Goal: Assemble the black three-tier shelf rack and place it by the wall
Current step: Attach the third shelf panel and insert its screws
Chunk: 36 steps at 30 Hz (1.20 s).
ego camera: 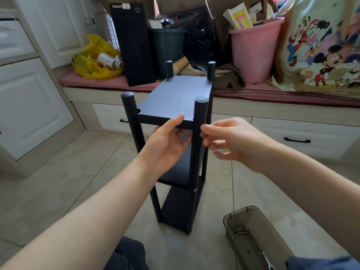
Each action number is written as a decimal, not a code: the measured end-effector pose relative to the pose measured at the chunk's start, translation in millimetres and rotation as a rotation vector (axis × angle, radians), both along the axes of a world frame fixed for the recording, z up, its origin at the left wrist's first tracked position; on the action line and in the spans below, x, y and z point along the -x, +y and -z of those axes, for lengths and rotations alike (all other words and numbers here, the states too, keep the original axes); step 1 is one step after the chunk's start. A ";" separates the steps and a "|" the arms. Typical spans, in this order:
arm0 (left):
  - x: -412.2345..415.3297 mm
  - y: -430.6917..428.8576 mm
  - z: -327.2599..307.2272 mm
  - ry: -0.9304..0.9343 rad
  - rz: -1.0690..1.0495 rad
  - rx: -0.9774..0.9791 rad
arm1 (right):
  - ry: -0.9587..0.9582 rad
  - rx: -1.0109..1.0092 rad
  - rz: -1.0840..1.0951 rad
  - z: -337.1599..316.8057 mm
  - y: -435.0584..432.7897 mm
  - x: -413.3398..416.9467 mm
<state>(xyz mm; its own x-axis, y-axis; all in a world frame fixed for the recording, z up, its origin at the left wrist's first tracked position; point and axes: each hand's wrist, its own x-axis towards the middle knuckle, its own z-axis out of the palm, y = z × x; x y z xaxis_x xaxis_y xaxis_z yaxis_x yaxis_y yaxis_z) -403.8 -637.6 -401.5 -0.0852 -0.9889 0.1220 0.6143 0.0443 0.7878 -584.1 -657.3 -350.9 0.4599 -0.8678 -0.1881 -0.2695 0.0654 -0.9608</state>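
White wooden cupboard doors (29, 106) stand on the far left. Next to them, a yellow plastic bag (93, 59) and a tall black box (132, 45) sit on the low counter (272, 112) with the pink cushion (97, 80).

In the middle, the black three-tier shelf rack (181, 166) stands upright on the beige tiled floor (78, 172), just in front of the counter's drawers. Its four round posts stick up above the top board (175, 96).

The left hand (167, 145) holds the front edge of the top board. The thumb (178, 119) lies on top and the other fingers (182, 136) are curled underneath.

The right hand (233, 141) is just beside the front right post (200, 112). Its fingers are curled and bunched close together, and the tips touch the post. I cannot tell if they pinch anything small.

Further right, a pink plastic bucket (253, 51) and a big cartoon bag (321, 45) sit on the counter. Down on the floor at the right lies a smoky see-through plastic tray (233, 216) with a few small metal screws (241, 230) inside.
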 end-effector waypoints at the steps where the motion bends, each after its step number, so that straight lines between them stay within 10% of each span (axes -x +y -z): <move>1: -0.5 0.1 -0.2 -0.003 0.001 -0.001 | -0.019 -0.072 -0.026 0.1 -1.5 1.8; 11: 0.2 -1.6 -0.3 0.038 0.019 -0.016 | 0.151 0.391 -0.061 -1.2 -11.4 12.8; 36: 5.8 -1.6 -0.9 0.014 -0.040 -0.029 | 0.744 -0.365 -0.192 290.2 -52.6 101.4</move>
